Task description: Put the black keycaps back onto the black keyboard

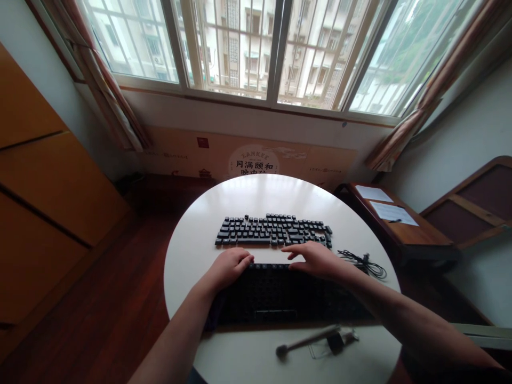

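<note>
Keyboard base point(276, 292), black, lies across the near half of a round white table point(186, 256), between the two forearms, with a short row of keycaps point(264, 266) seated along its far edge. Left hand point(231, 265) rests at the far left part of the base, fingers curled, thumb and forefinger close together by the left end of that row; cannot tell whether anything is pinched there. Right hand point(314, 258) is over the far edge, right of the row: thumb and forefinger apart, forefinger extended to the left, nothing seen between them. Loose keycaps point(248, 241) are laid out in keyboard order on the table just beyond the hands, some gaps at the right end. Coiled cable point(365, 261) lies right of them, near the right forearm. Near side of base: a long-handled tool point(306, 339), blurred, beside a small black object point(335, 342), identity unclear. Right background: wooden side table point(430, 237) bearing paper sheets point(392, 212).
</note>
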The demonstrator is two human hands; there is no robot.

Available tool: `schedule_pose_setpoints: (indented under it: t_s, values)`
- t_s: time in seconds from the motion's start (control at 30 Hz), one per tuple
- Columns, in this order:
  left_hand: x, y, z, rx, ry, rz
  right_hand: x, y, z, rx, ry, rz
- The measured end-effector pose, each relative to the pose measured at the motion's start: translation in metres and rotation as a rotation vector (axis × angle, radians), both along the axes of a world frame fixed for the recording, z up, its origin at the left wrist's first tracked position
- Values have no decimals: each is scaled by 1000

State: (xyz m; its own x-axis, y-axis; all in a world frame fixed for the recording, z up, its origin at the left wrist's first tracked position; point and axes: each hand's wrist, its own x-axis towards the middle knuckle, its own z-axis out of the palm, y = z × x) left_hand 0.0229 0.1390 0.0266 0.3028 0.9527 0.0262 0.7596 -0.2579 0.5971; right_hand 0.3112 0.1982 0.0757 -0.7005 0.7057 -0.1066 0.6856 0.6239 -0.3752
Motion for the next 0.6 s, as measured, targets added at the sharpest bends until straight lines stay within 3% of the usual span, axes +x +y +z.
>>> schedule_pose_setpoints:
  t_s: [0.1, 0.23, 0.4, 0.6]
  values:
    - [-1, 0, -1, 3, -1, 0, -18, 35, 18, 102, 57, -41]
    - [-1, -1, -3, 13, -1, 5, -59, 95, 30, 241, -103, -126]
    - [-2, -1, -6, 32, 1, 6, -96, 143, 15, 189, -209, -142]
    - [-2, -2, -7, 38, 6, 5, -107, 158, -2, 123, -313, -128]
